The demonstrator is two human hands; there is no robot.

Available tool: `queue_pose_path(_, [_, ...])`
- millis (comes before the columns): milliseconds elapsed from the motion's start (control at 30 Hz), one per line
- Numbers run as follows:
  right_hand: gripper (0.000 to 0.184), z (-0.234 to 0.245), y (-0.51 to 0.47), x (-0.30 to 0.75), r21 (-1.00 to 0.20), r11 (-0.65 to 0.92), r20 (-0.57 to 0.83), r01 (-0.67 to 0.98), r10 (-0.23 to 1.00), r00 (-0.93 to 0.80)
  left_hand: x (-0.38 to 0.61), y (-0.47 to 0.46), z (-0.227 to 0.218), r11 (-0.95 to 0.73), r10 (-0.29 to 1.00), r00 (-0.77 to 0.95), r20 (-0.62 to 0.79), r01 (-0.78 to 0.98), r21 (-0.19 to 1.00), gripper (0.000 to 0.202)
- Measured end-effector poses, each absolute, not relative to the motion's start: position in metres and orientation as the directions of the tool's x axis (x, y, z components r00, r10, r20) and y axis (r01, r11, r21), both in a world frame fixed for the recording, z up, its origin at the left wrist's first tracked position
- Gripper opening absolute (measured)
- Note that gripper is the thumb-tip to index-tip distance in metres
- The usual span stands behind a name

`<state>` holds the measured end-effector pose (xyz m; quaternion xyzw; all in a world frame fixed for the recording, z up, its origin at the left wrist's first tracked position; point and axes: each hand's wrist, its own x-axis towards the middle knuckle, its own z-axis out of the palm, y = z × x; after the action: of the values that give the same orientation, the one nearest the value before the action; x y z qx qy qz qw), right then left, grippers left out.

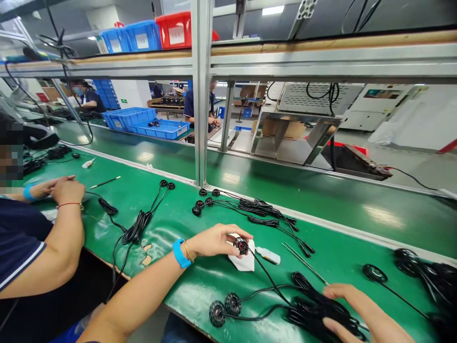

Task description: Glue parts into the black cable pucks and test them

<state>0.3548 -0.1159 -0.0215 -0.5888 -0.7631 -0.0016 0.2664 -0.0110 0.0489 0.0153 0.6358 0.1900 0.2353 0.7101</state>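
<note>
My left hand, wearing a blue wristband, pinches a small round black part between thumb and fingers. A black cable runs from that part down to a coiled cable bundle. Two more round black parts on cables lie near the table's front edge. At the lower right, my right hand has thumb and index finger apart over the bundle. Its index fingertip is at the near end of thin metal tweezers; whether it touches them I cannot tell. Under my left hand lie a white cloth and a small white bottle.
Further cabled parts lie along the back of the green table, with others at right. A co-worker's hands are at left, beside another cable coil. A metal post and shelf stand ahead.
</note>
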Motion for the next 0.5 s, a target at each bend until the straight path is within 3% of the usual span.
queue_pose_path(133, [0.028, 0.002, -0.083, 0.283, -0.425, 0.360, 0.429, 0.831, 0.888, -0.165, -0.006, 0.043, 0.014, 0.259, 0.605, 0.796, -0.030, -0.161, 0.952, 0.053])
queue_pose_path(300, [0.026, 0.005, -0.047, 0.215, -0.657, 0.381, 0.286, 0.650, 0.924, -0.253, -0.004, 0.038, 0.014, 0.277, 0.683, 0.730, -0.015, -0.239, 0.931, 0.048])
queue_pose_path(367, [0.029, 0.001, -0.043, 0.205, -0.657, 0.404, 0.357, 0.636, 0.910, -0.209, -0.004, 0.037, 0.013, 0.287, 0.709, 0.705, -0.026, -0.255, 0.923, 0.046])
queue_pose_path(500, [0.037, -0.005, -0.049, 0.196, -0.525, 0.504, 0.531, 0.685, 0.824, -0.199, -0.004, 0.035, 0.011, 0.299, 0.733, 0.678, -0.059, -0.243, 0.923, 0.045])
